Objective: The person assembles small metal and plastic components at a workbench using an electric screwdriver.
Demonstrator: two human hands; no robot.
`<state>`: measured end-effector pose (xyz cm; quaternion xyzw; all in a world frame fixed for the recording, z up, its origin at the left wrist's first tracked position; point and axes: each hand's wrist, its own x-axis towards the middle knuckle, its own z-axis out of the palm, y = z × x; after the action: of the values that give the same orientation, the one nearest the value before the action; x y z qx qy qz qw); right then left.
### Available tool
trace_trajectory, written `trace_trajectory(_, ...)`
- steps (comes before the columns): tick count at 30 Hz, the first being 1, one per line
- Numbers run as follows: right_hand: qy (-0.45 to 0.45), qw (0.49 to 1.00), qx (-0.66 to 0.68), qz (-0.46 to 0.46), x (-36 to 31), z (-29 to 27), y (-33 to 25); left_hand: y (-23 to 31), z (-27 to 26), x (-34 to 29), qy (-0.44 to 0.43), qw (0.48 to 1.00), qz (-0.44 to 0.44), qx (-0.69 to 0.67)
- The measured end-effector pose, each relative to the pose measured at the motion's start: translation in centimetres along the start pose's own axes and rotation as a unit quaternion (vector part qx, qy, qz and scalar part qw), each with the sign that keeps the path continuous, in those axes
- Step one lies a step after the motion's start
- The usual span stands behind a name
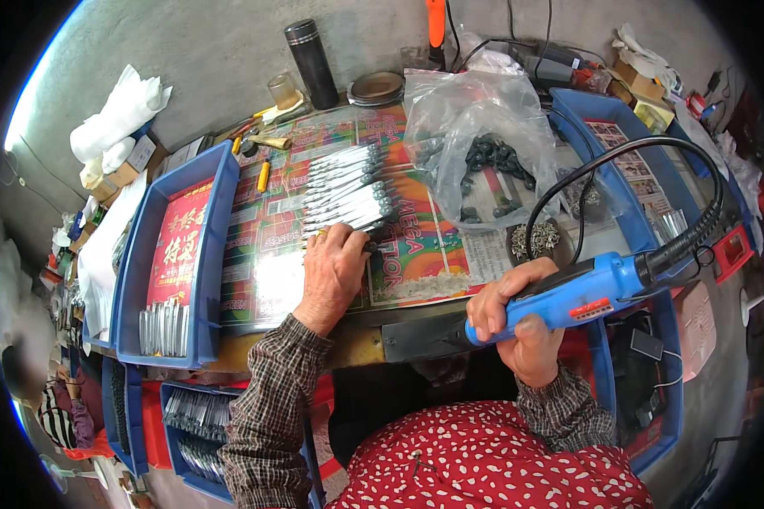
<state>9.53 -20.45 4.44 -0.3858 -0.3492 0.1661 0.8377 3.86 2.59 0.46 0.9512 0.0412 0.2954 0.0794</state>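
My left hand (331, 271) is at the near end of a row of slim silver pieces with dark ends (344, 191), lying side by side on the bench. Its fingers are bent and pressed together on the nearest piece, which they mostly hide. In my right hand (518, 318) is a blue corded power tool (573, 297), gripped round its body. The tool's flat black front end (424, 334) points left, over the bench's near edge. From its back a thick black cable (688, 237) loops up and over to the right.
A clear plastic bag (484, 110) with black parts lies at the back right, near a bowl of small metal parts (542, 242). Blue trays (221, 229) flank the work area. A yellow-handled tool (264, 176) and a black flask (311, 66) are farther back.
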Motion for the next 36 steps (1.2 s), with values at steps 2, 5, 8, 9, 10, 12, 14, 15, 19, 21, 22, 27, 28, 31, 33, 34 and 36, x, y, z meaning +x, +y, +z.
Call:
trace_trajectory(2,0.014,1.000,-0.015,-0.006,0.4,-0.1,-0.2,0.1,-0.3,0.1,-0.009,1.000,-0.006,0.007)
trace_trajectory(5,0.000,0.998,0.035,-0.051,1.0,-0.9,0.2,0.2,-0.4,0.1,-0.023,1.000,-0.011,-0.004)
trace_trajectory(8,0.018,0.998,0.024,-0.052,1.5,-1.2,0.4,0.2,-0.3,0.0,-0.021,1.000,-0.014,-0.003)
trace_trajectory(9,0.017,0.998,0.022,-0.052,1.7,-1.1,0.3,0.3,-0.3,-0.1,0.000,1.000,-0.010,0.002)
trace_trajectory(10,0.034,0.998,-0.021,-0.053,1.9,-0.8,0.2,0.3,-0.4,-0.1,0.022,1.000,-0.006,0.007)
trace_trajectory(12,0.048,0.995,-0.068,-0.059,2.5,-0.8,0.1,0.2,-0.3,-0.5,0.028,1.000,-0.013,-0.006)
trace_trajectory(14,0.059,0.993,-0.071,-0.073,3.2,-0.9,0.4,0.3,-0.5,-0.7,0.040,0.998,-0.022,-0.033)
trace_trajectory(15,0.070,0.991,-0.073,-0.087,3.5,-1.0,0.5,0.4,-0.7,-0.7,0.041,0.998,-0.021,-0.035)
trace_trajectory(19,0.074,0.990,-0.025,-0.118,4.6,-1.8,1.4,1.1,-1.3,-0.8,0.069,0.989,-0.061,-0.112)
trace_trajectory(21,0.084,0.989,-0.023,-0.121,4.9,-2.0,1.9,1.8,-1.7,-1.0,0.071,0.980,-0.095,-0.161)
trace_trajectory(22,0.087,0.988,-0.028,-0.124,5.1,-2.1,2.0,2.1,-1.8,-1.0,0.071,0.966,-0.123,-0.215)
trace_trajectory(27,0.103,0.985,-0.046,-0.132,5.9,-2.2,2.4,2.2,-1.4,-2.0,0.040,0.881,-0.238,-0.408)
trace_trajectory(28,0.109,0.983,-0.059,-0.134,6.1,-2.4,2.6,2.4,-1.4,-2.0,0.039,0.880,-0.238,-0.410)
trace_trajectory(31,0.122,0.981,-0.074,-0.134,6.3,-2.5,2.7,3.1,-2.1,-2.0,0.021,0.869,-0.253,-0.425)
trace_trajectory(33,0.129,0.980,-0.077,-0.131,6.5,-2.6,2.9,3.4,-2.2,-2.0,0.005,0.853,-0.288,-0.435)
trace_trajectory(34,0.129,0.980,-0.077,-0.130,6.5,-2.8,3.1,3.4,-2.1,-2.1,0.005,0.853,-0.288,-0.436)
trace_trajectory(36,0.130,0.980,-0.078,-0.129,6.6,-2.9,3.3,3.3,-1.7,-2.2,0.025,0.880,-0.246,-0.405)
